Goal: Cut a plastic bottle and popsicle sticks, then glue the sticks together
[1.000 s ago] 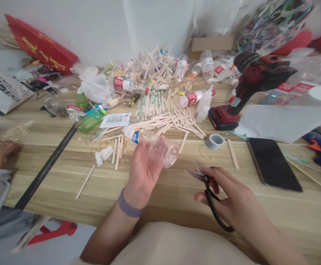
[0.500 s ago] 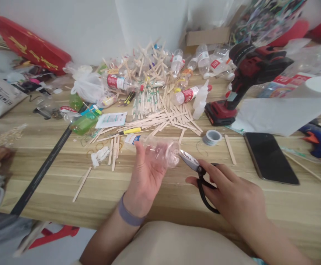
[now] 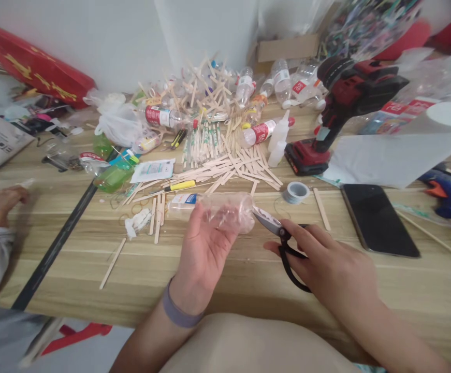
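Bottle (image 3: 219,204) in left hand (image 3: 208,254), scissors (image 3: 283,233) in right (image 3: 337,269)

From here: left hand's thumb and fingers wrapped round bottle, on its side above table (image 3: 244,285). Label end juts left of the grip, base right. Right hand grips scissors' handles; blade tips at base, contact unclear.
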Tool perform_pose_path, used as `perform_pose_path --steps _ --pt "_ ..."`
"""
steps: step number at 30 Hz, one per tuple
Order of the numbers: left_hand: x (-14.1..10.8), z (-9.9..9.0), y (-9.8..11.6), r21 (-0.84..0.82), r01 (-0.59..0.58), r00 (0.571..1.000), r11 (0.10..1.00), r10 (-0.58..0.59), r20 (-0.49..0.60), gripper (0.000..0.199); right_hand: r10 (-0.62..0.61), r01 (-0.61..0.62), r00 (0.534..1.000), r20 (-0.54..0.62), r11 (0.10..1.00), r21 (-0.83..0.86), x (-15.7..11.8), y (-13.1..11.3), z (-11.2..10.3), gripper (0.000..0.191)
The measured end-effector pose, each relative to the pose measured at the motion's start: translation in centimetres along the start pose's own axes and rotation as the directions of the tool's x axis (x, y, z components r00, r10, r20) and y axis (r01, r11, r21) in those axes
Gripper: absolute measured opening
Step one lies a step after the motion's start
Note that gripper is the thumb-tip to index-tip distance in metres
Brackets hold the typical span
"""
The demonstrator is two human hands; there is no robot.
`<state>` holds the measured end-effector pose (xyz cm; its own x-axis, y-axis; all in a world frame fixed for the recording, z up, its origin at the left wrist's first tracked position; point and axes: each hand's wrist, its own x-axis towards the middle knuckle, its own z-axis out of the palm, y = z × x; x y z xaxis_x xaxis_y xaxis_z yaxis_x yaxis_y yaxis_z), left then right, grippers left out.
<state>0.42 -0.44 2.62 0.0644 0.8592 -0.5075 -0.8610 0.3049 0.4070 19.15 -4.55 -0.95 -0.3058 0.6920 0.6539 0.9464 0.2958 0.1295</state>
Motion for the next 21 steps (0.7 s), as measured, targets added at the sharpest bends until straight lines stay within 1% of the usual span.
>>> perform_pose_path --steps 3,6,11,14,18,21 --pt "0.0 0.0 0.0 -0.012 0.021 1.000 1.000 -0.021 -0.020 0.035 -0.031 0.032 0.999 0.007 0.999 -0.028 0.0 0.3 0.0 0.038" --pt "0.0 0.0 0.0 -0.004 0.042 0.999 0.999 -0.042 -0.032 0.037 -0.090 0.092 0.995 0.033 0.995 -0.039 0.1 1.0 0.0 0.037" --pt "-0.2 0.0 0.0 0.035 0.101 0.994 0.994 -0.100 -0.045 0.039 -0.208 0.211 0.975 0.083 0.977 -0.034 0.6 2.6 -0.5 0.038" --pt "-0.3 0.1 0.0 0.019 0.127 0.991 0.992 -0.126 -0.034 0.043 -0.258 0.262 0.963 0.081 0.965 -0.032 0.9 3.5 -0.8 0.037" --pt "-0.3 0.2 0.0 0.007 0.151 0.988 0.988 -0.151 -0.020 0.050 -0.267 0.269 0.962 0.050 0.963 -0.026 1.1 4.0 -0.7 0.032" --pt "-0.2 0.1 0.1 0.014 0.143 0.990 0.990 -0.143 0.003 0.048 -0.220 0.219 0.974 0.056 0.975 0.025 1.0 3.6 -0.2 0.033"
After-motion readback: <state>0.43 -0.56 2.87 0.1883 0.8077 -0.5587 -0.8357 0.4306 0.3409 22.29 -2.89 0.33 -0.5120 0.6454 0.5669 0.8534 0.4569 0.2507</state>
